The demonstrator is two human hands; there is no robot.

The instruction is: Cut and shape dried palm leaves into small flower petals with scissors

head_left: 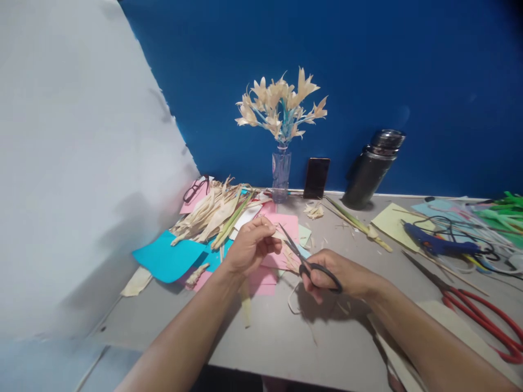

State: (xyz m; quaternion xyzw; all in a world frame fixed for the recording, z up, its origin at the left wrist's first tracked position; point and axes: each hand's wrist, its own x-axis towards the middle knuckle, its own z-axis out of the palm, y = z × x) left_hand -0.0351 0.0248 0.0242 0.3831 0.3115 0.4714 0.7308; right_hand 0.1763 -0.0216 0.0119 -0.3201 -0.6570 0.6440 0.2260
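My left hand (pixel 254 244) is pinched, fingertips together, on a small pale strip of dried corn husk (pixel 279 235). My right hand (pixel 333 269) grips a pair of black-handled scissors (pixel 291 243), fingers through the loops. The slightly parted blades point up and left, right beside the strip; whether they touch it I cannot make out. Beneath both hands lie pink paper sheets (pixel 267 280) and husk scraps. A longer husk piece (pixel 245 305) shows below my left wrist. Behind my left hand is a heap of dried corn husks (pixel 212 212).
At the back stand a clear bottle (pixel 281 174) of husk flowers (pixel 281 100), a phone (pixel 316 178) and a dark flask (pixel 372 171). A blue glue gun (pixel 439 239) and large red-handled scissors (pixel 469 307) lie right. Blue paper (pixel 169 258) and glasses (pixel 196 189) are left.
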